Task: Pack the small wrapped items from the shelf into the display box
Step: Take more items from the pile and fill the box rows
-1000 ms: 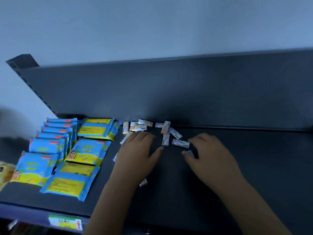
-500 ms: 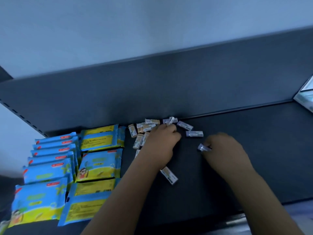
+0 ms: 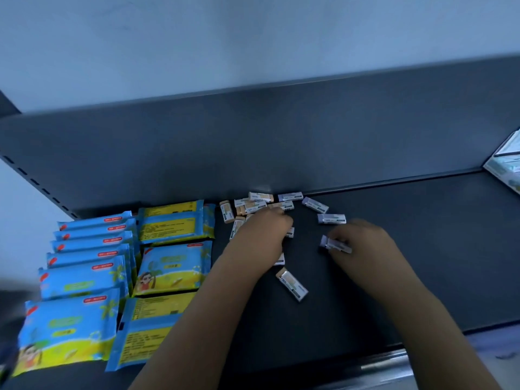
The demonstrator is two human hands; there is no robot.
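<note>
Several small wrapped items (image 3: 260, 204) lie scattered on the dark shelf (image 3: 422, 249) near its back wall, some tan-ended, some lilac. My left hand (image 3: 264, 235) is curled over the left part of the pile, its fingers covering a few items. My right hand (image 3: 363, 246) pinches one or two lilac wrapped items (image 3: 333, 244) at its fingertips. One tan-ended item (image 3: 292, 284) lies alone between my forearms. Two lilac items (image 3: 331, 218) lie loose behind my right hand. A white box corner (image 3: 506, 167), possibly the display box, shows at the right edge.
Blue and yellow wipe packs (image 3: 84, 277) stand in rows on the left of the shelf, close to my left forearm. The shelf's back panel (image 3: 253, 142) rises just behind the pile. The shelf's front edge (image 3: 394, 358) runs below my arms.
My left hand has curled tighter over the pile. My right hand has closed on lilac items. The view has swung right, bringing in the white box corner.
</note>
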